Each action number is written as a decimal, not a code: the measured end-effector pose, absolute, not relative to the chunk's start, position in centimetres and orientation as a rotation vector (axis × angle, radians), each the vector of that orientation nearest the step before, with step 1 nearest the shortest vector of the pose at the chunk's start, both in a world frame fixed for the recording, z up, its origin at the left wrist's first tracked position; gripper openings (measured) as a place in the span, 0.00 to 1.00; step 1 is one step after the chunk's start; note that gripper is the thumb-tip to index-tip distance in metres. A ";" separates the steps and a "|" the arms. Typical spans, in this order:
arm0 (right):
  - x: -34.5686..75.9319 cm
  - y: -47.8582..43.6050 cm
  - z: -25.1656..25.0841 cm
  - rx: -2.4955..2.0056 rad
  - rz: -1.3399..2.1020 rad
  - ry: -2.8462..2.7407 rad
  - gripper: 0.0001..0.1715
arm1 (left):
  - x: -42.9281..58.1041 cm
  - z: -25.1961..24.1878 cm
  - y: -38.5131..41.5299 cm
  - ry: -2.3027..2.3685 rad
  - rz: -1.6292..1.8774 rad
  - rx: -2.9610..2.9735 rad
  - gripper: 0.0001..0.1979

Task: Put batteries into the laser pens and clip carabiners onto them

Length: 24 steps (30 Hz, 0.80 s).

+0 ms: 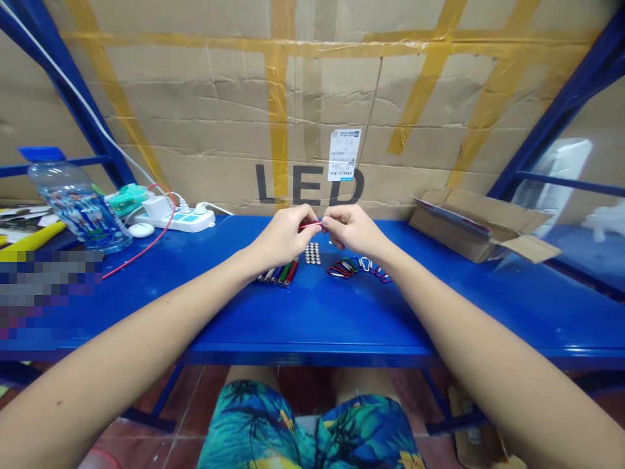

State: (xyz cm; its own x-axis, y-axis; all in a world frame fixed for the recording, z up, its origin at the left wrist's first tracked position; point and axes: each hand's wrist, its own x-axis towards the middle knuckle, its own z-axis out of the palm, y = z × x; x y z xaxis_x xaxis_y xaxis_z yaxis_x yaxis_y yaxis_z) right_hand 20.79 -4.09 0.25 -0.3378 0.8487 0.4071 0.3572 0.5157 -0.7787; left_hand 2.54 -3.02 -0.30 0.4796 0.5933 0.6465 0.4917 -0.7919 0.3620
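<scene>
My left hand [286, 236] and my right hand [352, 229] meet above the blue table [303, 312], and both pinch a small red tube [311, 225] held level between them. Below the hands stands a tight cluster of small silver button cells [312, 253]. To its left lies a row of coloured tubes [280, 273], side by side. Right of the cells lies a heap of coloured carabiner clips [359, 267].
At the far left stand a clear plastic bottle [81, 207], a white power strip [183, 218] with a red cable, and a white mouse-like object [141, 229]. An open cardboard box [476, 225] lies at the right. A taped cardboard wall marked LED [312, 111] closes the back.
</scene>
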 end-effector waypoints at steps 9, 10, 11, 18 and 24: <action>20.9 -3.7 -0.2 -0.893 0.862 -1.923 0.17 | 2.4 -0.7 -3.2 0.890 1.243 2.772 0.09; 20.9 -3.7 -0.2 -0.882 0.873 -1.923 0.17 | 2.5 -0.6 -3.4 0.892 1.236 2.785 0.08; 21.0 -3.6 -0.1 -0.877 0.874 -1.922 0.17 | 2.5 -0.6 -3.5 0.899 1.229 2.786 0.07; 21.3 -3.7 0.4 -0.937 0.637 -1.979 0.14 | 3.2 -0.1 -3.6 1.111 1.145 2.833 0.13; 21.4 -3.7 0.1 -0.906 0.510 -2.023 0.13 | 3.0 0.0 -3.4 1.127 1.104 2.830 0.13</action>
State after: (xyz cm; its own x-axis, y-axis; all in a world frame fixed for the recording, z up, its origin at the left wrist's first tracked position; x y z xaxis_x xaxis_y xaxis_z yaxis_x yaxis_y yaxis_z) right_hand 21.39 -3.66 0.14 -0.3857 0.7544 0.5311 0.4123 0.6559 -0.6323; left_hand 3.01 -3.42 0.03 0.5268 0.5727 0.6281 0.6396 -0.7537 0.1508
